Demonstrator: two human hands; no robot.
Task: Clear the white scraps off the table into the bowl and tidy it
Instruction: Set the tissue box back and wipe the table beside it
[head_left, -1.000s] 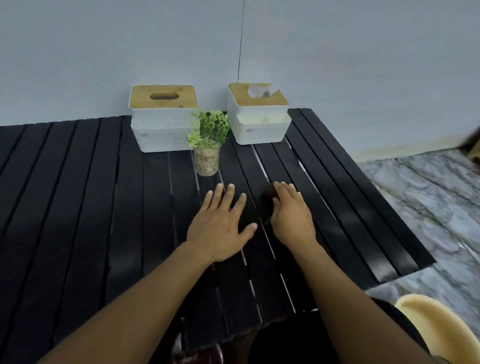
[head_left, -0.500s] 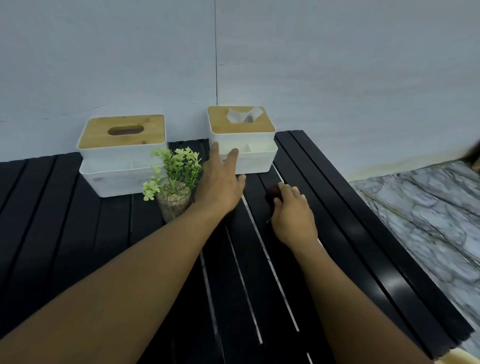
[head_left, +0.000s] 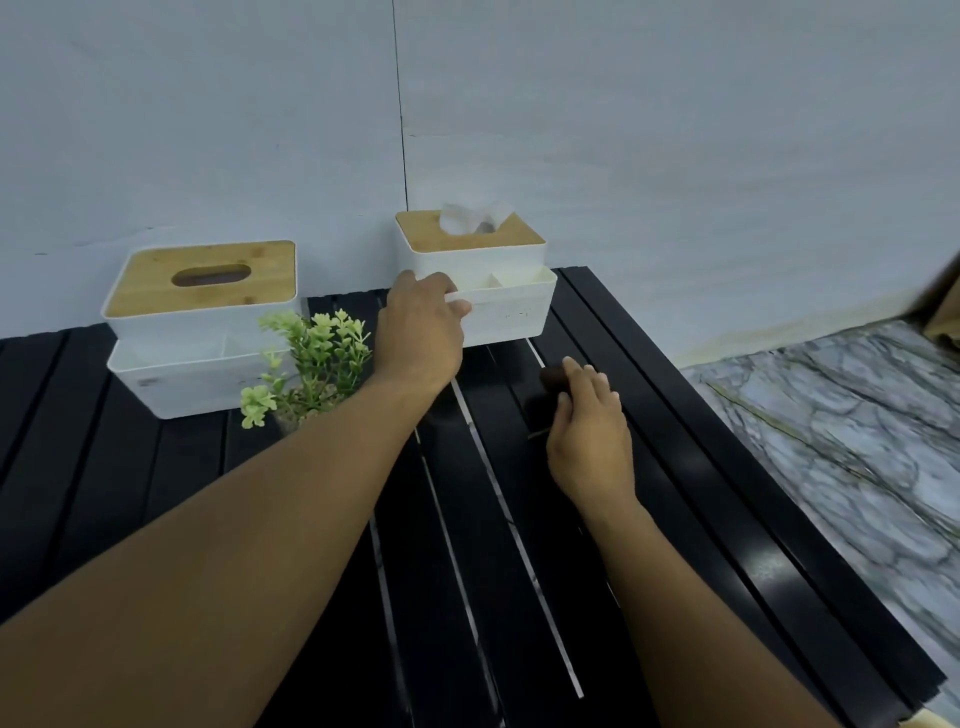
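Item: black slatted table (head_left: 727, 509), filling the lower half of the frame.

Task materials: no white scraps are showing anywhere on the visible slats. No bowl is showing plainly either. A small dark object (head_left: 551, 376), right of centre, may be it, but it is too dim to tell.

Left hand (head_left: 421, 327): it is reaching to centre frame, and its curled fingers are gripping the front tray rim of the right tissue box (head_left: 509, 312). A tissue (head_left: 470, 218) is sticking out of that box's wooden lid.

Right hand (head_left: 587, 431): it is resting low over the slats right of centre, with its bent fingertips touching the dark object. Whether it is actually holding the object cannot be told.

Other stock: a left tissue box (head_left: 202, 322) is standing at middle left, and a small green plant (head_left: 317, 353) is standing just in front of it.

Progress, as a judgement: the scrap clearing is looking finished, or nearly so, since nothing white is lying loose. The tidying stage is appearing to be under way, with the right box being taken in hand for straightening. Probably left to do: squaring the boxes and plant along the back edge.
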